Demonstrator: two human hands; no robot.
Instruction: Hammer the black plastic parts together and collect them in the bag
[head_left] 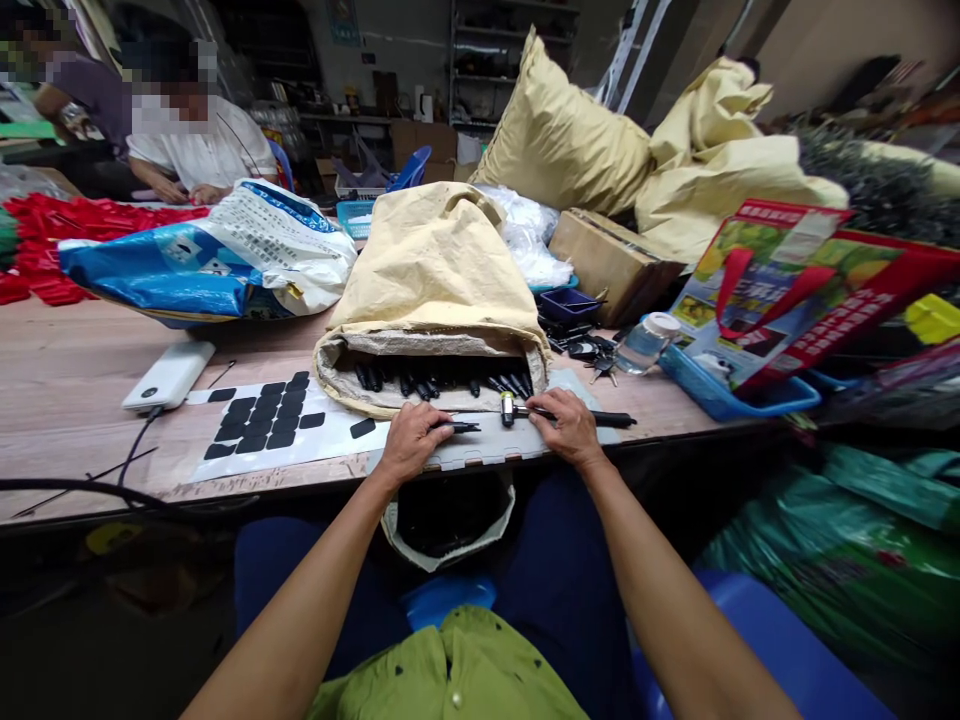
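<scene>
My left hand (pixel 411 440) is closed on a slim black pen-like part (pixel 463 427) at the front edge of the table. My right hand (pixel 568 425) grips a small hammer with a shiny, yellow-edged head (pixel 508 408); its black handle (pixel 615 420) sticks out to the right. The hammer head lies a little right of the part's tip, apart from it. Both hands rest over a light grey board (pixel 487 453). Just behind, a cream sack (pixel 442 270) lies with its mouth towards me, showing several black pen-like parts (pixel 420 385) inside.
Left lies a white sheet (pixel 255 465) with black rounded patches, and a white power bank (pixel 171 375) with a cable. A blue-white bag (pixel 195 265) stands behind. Right are a bottle (pixel 646 345), keys (pixel 602 368) and a blue basket (pixel 739 400). Two people sit at the far left.
</scene>
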